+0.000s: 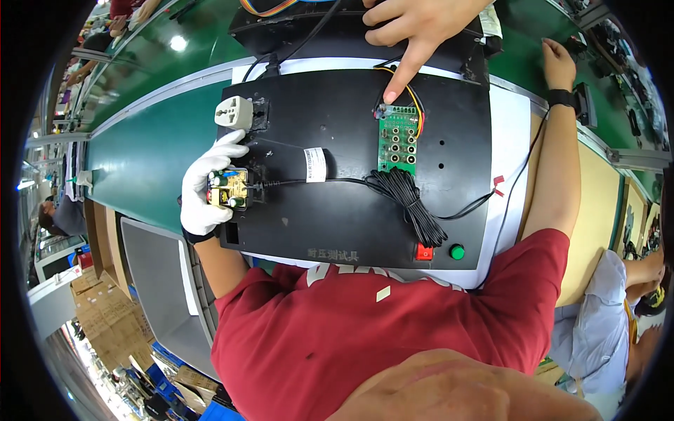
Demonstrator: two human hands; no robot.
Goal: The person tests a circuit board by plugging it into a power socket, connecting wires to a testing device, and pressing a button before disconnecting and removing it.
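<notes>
My left hand [203, 186], in a white glove, grips a small yellow circuit board [228, 188] with round components at the left edge of a black test fixture [337, 224]. A black cable runs from that board past a white label [316, 163] to a coiled bundle [411, 203]. My right hand [558, 62], bare with a black wristband, lies flat on the green surface at the far right and holds nothing. Another person's hand [414, 31] reaches in from the top, its index finger touching the top corner of a green connector board [397, 140].
A white socket adapter [235, 112] sits at the fixture's upper left. A red switch [423, 251] and green button [457, 251] are on its near edge. A green conveyor belt [140, 151] runs left, above a grey bin [151, 281]. A seated person [604, 323] is at right.
</notes>
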